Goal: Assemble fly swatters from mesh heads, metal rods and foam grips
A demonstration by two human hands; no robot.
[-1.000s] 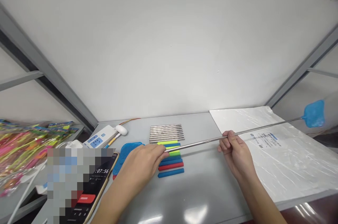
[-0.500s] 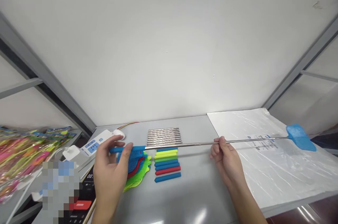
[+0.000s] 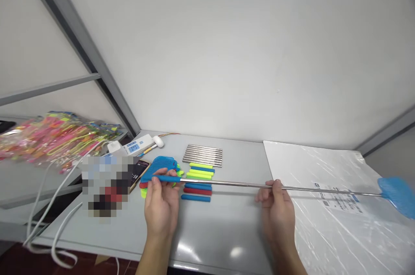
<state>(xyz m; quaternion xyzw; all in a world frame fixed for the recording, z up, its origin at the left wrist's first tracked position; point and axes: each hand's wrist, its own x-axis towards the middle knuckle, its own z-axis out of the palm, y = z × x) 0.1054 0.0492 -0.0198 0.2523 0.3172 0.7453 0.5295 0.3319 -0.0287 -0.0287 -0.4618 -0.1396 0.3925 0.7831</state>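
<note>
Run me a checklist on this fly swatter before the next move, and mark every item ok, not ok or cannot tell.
1. Left hand holding the blue handle: ok.
2. Right hand holding the metal rod: ok, thumb and fingers pinch it partway along.
3. Blue head at the rod's far end: ok.
4. Handle tight on the rod: cannot tell; they meet, but tightness does not show.
5. Loose handles all in plain sight: not ok, the rod crosses in front of the row.
6. Loose metal tubes lying side by side: ok.
</note>
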